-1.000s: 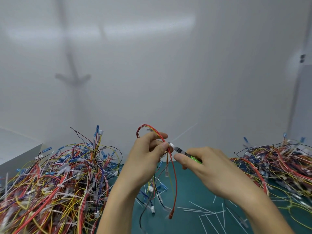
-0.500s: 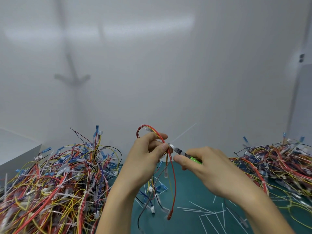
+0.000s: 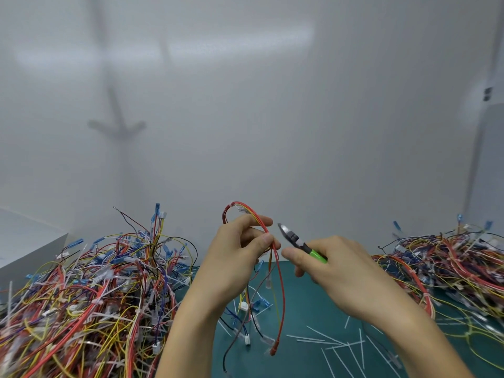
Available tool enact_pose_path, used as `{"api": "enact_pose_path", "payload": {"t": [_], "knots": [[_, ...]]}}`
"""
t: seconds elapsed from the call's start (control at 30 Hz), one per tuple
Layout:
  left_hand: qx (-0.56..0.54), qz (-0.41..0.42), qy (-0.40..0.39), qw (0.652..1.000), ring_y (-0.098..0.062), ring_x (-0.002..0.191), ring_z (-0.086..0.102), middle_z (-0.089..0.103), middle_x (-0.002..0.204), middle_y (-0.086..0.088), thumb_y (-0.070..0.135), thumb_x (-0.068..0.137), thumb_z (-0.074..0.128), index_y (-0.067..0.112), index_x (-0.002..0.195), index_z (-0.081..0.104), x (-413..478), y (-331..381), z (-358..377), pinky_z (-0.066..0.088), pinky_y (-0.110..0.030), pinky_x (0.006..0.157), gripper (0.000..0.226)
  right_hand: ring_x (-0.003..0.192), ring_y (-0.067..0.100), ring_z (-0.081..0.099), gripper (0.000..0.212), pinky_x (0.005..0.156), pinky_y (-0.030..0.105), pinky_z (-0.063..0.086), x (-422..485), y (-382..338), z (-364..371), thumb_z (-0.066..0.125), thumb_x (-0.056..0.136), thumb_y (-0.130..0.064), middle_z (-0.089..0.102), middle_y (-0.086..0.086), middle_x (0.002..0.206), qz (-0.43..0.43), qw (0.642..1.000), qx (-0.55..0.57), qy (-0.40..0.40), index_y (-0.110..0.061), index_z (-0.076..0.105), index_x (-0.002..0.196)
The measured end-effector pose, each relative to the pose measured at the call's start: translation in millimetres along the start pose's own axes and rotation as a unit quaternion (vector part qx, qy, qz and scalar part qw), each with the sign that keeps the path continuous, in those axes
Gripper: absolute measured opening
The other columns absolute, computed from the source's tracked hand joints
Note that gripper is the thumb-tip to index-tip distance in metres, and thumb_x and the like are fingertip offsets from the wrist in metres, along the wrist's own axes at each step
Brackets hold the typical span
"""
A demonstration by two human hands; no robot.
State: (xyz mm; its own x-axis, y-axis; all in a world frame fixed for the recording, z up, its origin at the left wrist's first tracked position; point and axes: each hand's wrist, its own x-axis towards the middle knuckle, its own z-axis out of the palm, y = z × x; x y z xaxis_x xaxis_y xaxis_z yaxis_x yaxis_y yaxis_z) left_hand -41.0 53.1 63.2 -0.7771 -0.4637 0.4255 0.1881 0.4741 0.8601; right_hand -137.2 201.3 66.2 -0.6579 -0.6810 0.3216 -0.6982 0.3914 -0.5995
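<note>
The left hand [image 3: 234, 257] is raised in front of the person, thumb and fingers pinching a small wire harness [image 3: 282, 290] just below the top of its loop. The right hand [image 3: 346, 271] sits just beside it to the right, fingers curled round the green handle of a pair of cutters [image 3: 293, 237]. The forefinger reaches forward under the tool.

What matters is how these two lie. The harness arches above the left fingers, then hangs almost straight down, its red lead and connectors dangling over the green mat [image 3: 305, 309]. The cutters lie across that line, nose pointing up and left at the pinch, near the wires but not touching them. I cannot tell whether the blades are parted; that end is blurred. A pale tie seems to bind the loop at its far left, beyond the left fingers, so I judge the nose has to cross the hanging strands to reach it.

Further out, trimmed white tie tails [image 3: 327, 342] litter the mat. A big tangled heap of wires [image 3: 81, 296] lies left, another heap [image 3: 450, 263] right.
</note>
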Motion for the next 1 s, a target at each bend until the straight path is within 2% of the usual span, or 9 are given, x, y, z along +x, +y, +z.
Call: {"api": "enact_pose_path", "payload": {"t": [0.13, 0.27, 0.37, 0.47, 0.53, 0.67, 0.83, 0.93, 1.0], "knots": [[0.018, -0.01, -0.02, 1.0, 0.001, 0.085, 0.069, 0.076, 0.084, 0.006, 0.012, 0.097, 0.058, 0.023, 0.113, 0.062, -1.2, 1.9, -1.0, 0.05, -0.012, 0.079, 0.02, 0.054, 0.013, 0.041, 0.054, 0.052, 0.03, 0.031, 3.7, 2.4, 1.3, 0.054, 0.084, -0.066, 0.053, 0.002, 0.057, 0.008, 0.997, 0.033, 0.07, -0.013, 0.066, 0.079], [0.08, -0.009, -0.076, 0.994, -0.009, 0.086, 0.069, 0.075, 0.086, 0.001, 0.012, 0.09, 0.065, 0.019, 0.095, 0.063, -1.7, 3.9, 1.5, 0.049, -0.018, 0.075, 0.009, 0.055, 0.012, 0.045, 0.035, 0.05, 0.023, 0.035, 4.2, 4.6, -0.4, 0.065, 0.082, -0.058, 0.056, -0.007, 0.058, -0.007, 0.99, 0.097, 0.104, -0.024, 0.064, 0.075], [0.125, 0.003, -0.141, 0.982, -0.02, 0.086, 0.067, 0.072, 0.086, -0.003, 0.012, 0.087, 0.068, 0.021, 0.087, 0.061, -3.9, 6.0, 7.0, 0.05, -0.023, 0.074, 0.011, 0.06, 0.011, 0.052, 0.027, 0.056, 0.028, 0.041, 5.8, 3.6, 1.4, 0.061, 0.081, -0.06, 0.062, -0.004, 0.07, -0.02, 0.983, 0.149, 0.107, -0.034, 0.066, 0.08], [0.16, 0.009, -0.188, 0.969, -0.024, 0.088, 0.065, 0.07, 0.088, 0.0, 0.013, 0.086, 0.066, 0.023, 0.087, 0.063, -5.4, 6.3, 14.5, 0.053, -0.035, 0.078, 0.011, 0.056, 0.012, 0.048, 0.019, 0.058, 0.031, 0.041, 7.1, 2.8, 6.2, 0.062, 0.082, -0.056, 0.06, -0.003, 0.06, -0.032, 0.977, 0.18, 0.108, -0.037, 0.065, 0.082], [0.181, 0.01, -0.191, 0.965, -0.021, 0.085, 0.063, 0.07, 0.089, 0.005, 0.012, 0.085, 0.066, 0.021, 0.09, 0.066, -5.0, 6.2, 18.1, 0.054, -0.034, 0.077, 0.01, 0.057, 0.016, 0.045, 0.019, 0.056, 0.032, 0.038, 7.3, 3.2, 7.9, 0.064, 0.083, -0.051, 0.055, -0.002, 0.055, -0.037, 0.977, 0.177, 0.11, -0.033, 0.064, 0.081], [0.152, -0.009, -0.149, 0.977, -0.006, 0.08, 0.062, 0.073, 0.095, 0.005, 0.002, 0.09, 0.056, 0.016, 0.094, 0.071, -1.3, 2.6, 14.9, 0.05, -0.022, 0.079, 0.021, 0.068, 0.021, 0.06, 0.017, 0.065, 0.034, 0.05, 6.6, 5.1, 6.1, 0.067, 0.081, -0.048, 0.068, 0.0, 0.067, -0.041, 0.977, 0.185, 0.098, -0.031, 0.07, 0.083], [-0.05, -0.145, 0.06, 0.986, -0.017, 0.073, 0.073, 0.076, 0.084, -0.01, -0.008, 0.088, 0.032, 0.005, 0.081, 0.069, 4.7, -0.9, 2.0, 0.058, -0.023, 0.063, 0.04, 0.054, 0.006, 0.041, 0.006, 0.051, 0.021, 0.036, 4.9, 3.8, 7.7, 0.074, 0.081, -0.045, 0.051, -0.008, 0.057, -0.072, 0.985, 0.151, 0.043, -0.044, 0.067, 0.082], [-0.17, -0.196, 0.085, 0.962, -0.027, 0.08, 0.076, 0.076, 0.09, -0.016, 0.01, 0.096, 0.041, -0.002, 0.097, 0.071, 6.5, -2.4, -4.4, 0.063, -0.031, 0.065, 0.032, 0.05, 0.003, 0.039, 0.018, 0.047, 0.013, 0.034, 2.3, 0.1, 11.0, 0.074, 0.085, -0.035, 0.048, -0.012, 0.054, -0.118, 0.982, 0.148, -0.009, -0.04, 0.064, 0.07], [-0.208, -0.224, 0.063, 0.95, -0.028, 0.081, 0.075, 0.076, 0.091, -0.016, 0.032, 0.102, 0.041, 0.0, 0.101, 0.07, 5.8, -6.5, -6.6, 0.062, -0.032, 0.062, 0.043, 0.051, 0.003, 0.037, 0.022, 0.049, 0.015, 0.034, 1.3, -2.8, 13.6, 0.074, 0.087, -0.032, 0.047, -0.012, 0.054, -0.151, 0.978, 0.139, -0.034, -0.037, 0.062, 0.069]]}}
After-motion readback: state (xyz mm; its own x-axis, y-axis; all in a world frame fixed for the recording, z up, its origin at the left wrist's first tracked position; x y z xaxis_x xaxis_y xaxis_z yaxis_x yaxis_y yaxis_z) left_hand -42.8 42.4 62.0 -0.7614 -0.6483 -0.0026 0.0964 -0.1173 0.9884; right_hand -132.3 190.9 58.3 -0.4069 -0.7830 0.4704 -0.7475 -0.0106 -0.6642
